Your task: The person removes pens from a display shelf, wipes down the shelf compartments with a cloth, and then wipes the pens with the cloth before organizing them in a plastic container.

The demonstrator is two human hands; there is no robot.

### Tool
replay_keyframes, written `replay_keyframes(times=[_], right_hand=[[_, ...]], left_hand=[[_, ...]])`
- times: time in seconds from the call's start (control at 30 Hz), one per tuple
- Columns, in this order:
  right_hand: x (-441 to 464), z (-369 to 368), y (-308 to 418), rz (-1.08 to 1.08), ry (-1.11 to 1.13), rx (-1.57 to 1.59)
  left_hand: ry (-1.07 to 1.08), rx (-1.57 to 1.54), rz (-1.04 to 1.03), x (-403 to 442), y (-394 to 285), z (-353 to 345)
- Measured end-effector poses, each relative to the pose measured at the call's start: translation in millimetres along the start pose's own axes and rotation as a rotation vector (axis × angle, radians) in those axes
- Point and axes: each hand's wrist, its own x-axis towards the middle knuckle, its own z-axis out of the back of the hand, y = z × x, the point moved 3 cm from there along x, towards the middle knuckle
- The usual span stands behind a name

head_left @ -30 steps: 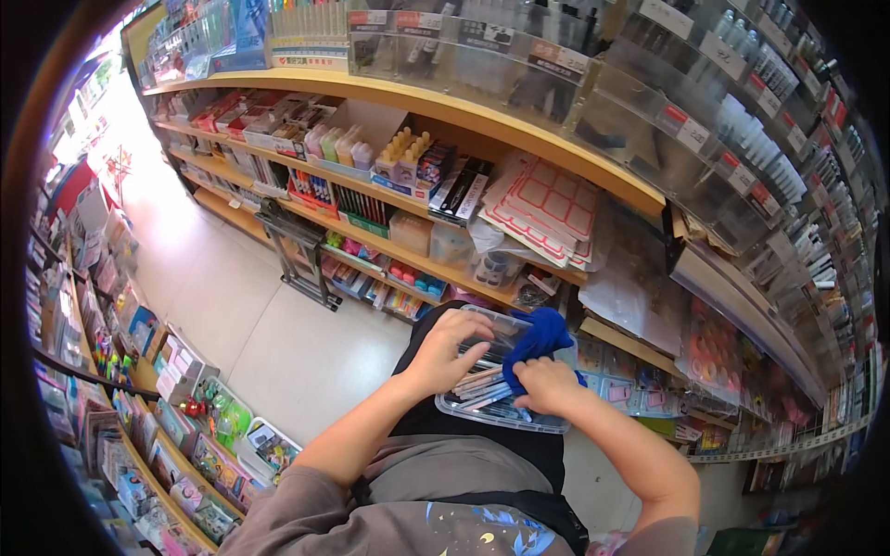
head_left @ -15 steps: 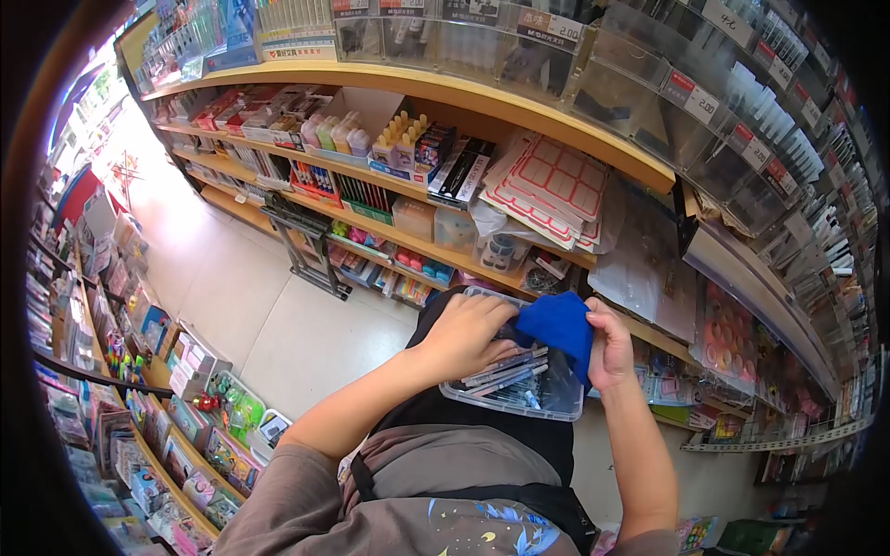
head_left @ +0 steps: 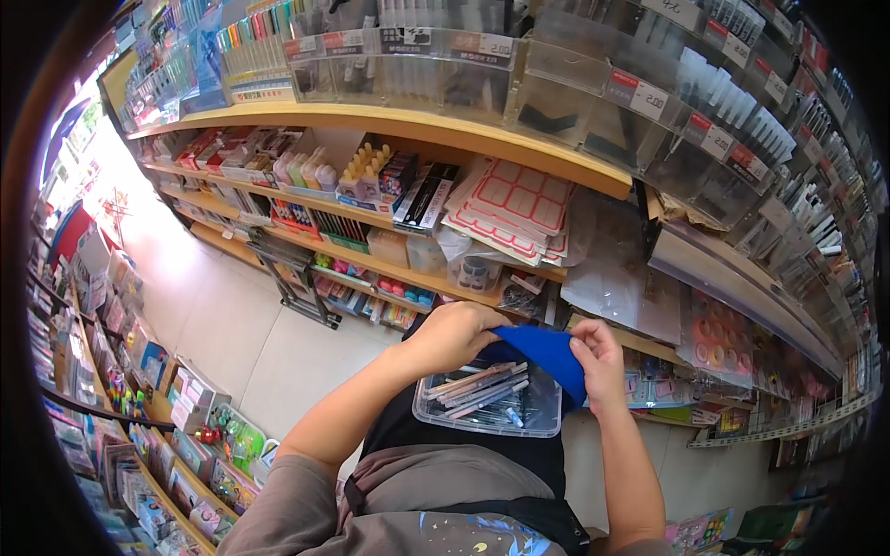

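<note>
A blue cloth [head_left: 547, 354] is stretched between my two hands, above the far side of a clear plastic box. My left hand [head_left: 454, 335] grips the cloth's left end, its fingers closed. The right end is pinched between thumb and fingers of my right hand [head_left: 599, 360]. The clear box [head_left: 547, 424] rests on my lap, and several pens [head_left: 482, 387] lie loose inside it. The cloth and my left hand hide the box's far edge.
Ahead stands a wooden shelf [head_left: 408, 118] with boxed pens, and red-framed label sheets [head_left: 519, 199] lie on a lower level. Clear pen bins [head_left: 556, 102] line the top. A black folded stand [head_left: 295, 278] leans at the shelf. Notebook racks [head_left: 162, 463] stand at the left.
The cloth, bunched a second ago, is now spread taut between both hands. My left hand has come out of the box onto the cloth, and the right has lifted. The view has shifted slightly.
</note>
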Motion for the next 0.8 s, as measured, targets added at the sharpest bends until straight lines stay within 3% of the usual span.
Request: replay_keyframes(times=[0.13,0.23,0.33,0.47,0.6,0.67,0.7,0.8], right_hand=[[-8,4,7,0.051,0.092,-0.353],[-19,-7,18,0.348,0.176,-0.645],[-29,-21,29,0.504,0.024,-0.879],[-22,-9,10,0.368,-0.121,-0.693],[-16,23,-3,0.338,-0.239,-0.734],[-12,50,-12,0.202,-0.156,-0.544],[-14,64,-14,0.005,-0.102,-0.369],[-22,80,-1,-0.144,-0.021,-0.013]], left_hand=[[0.047,-0.358,0.173,7,-8,4],[0.049,-0.597,0.197,15,-11,4],[0.073,-0.807,0.27,23,-26,9],[0.132,-1.08,0.33,33,-45,15],[0.016,-1.282,0.424,42,-47,24],[-0.034,-1.365,0.392,50,-52,36],[0.011,-1.412,0.323,56,-53,40],[0.021,-1.381,0.345,70,-65,40]])
